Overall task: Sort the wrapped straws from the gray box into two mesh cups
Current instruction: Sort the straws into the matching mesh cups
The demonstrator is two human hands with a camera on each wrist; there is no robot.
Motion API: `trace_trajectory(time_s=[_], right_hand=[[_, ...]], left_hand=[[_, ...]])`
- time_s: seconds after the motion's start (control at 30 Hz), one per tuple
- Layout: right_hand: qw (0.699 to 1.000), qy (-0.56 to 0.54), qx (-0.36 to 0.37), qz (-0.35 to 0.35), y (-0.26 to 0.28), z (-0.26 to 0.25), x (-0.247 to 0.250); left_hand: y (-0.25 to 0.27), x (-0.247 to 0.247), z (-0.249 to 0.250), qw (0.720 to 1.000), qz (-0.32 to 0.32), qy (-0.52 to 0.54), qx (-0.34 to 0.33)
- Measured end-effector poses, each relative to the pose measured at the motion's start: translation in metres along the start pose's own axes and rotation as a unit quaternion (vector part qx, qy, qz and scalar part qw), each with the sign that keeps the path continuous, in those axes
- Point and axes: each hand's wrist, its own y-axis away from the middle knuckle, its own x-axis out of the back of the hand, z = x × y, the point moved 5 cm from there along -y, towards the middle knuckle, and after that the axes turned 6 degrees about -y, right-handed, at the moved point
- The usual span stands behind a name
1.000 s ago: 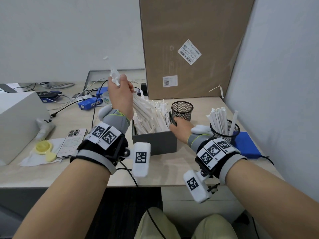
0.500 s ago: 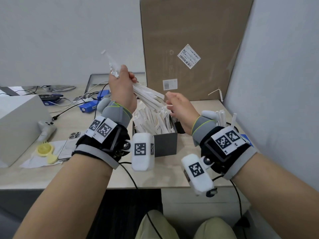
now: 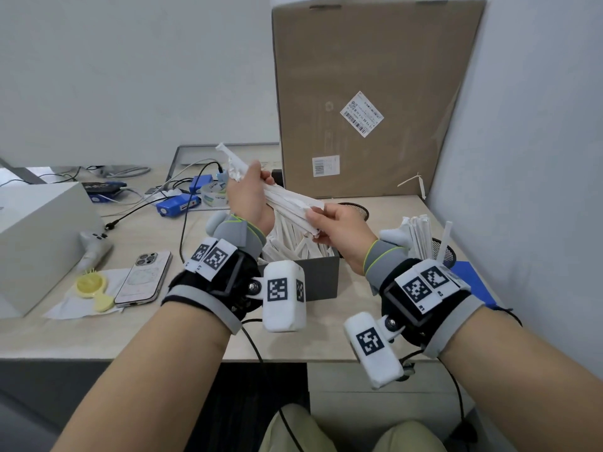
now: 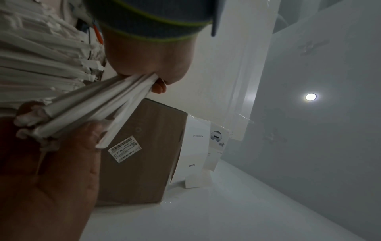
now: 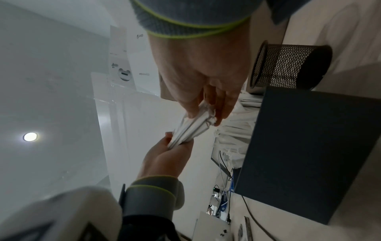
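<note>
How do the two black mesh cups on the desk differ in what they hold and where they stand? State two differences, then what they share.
The near mesh cup holds a cluster of upright wrapped straws; no straws show in the far mesh cup. The near mesh cup stands at the desk's right edge beside the blue pad; the far mesh cup stands farther back, behind the gray box. Both are round, black wire mesh, and upright.
</note>
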Motion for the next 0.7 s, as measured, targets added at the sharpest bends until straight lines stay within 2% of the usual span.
trace_trajectory(time_s=[0.3,0.43,0.57,0.7], right_hand=[[0.996,0.057,0.017,0.059,0.003,0.004,0.002],[0.998,0.043,0.010,0.050,0.005,0.005,-0.003],[0.997,0.072,0.001,0.034,0.005,0.006,-0.001],[0.998,0.066,-0.024,0.007,0.009,0.004,0.007]], left_hand=[[0.003,0.006,-0.027,0.996,-0.014,0.040,0.079],[0.008,0.005,-0.041,0.994,-0.023,0.006,0.110],[0.004,0.008,-0.041,0.994,0.010,-0.014,0.108],[0.000,0.010,-0.035,0.994,0.017,0.018,0.110]])
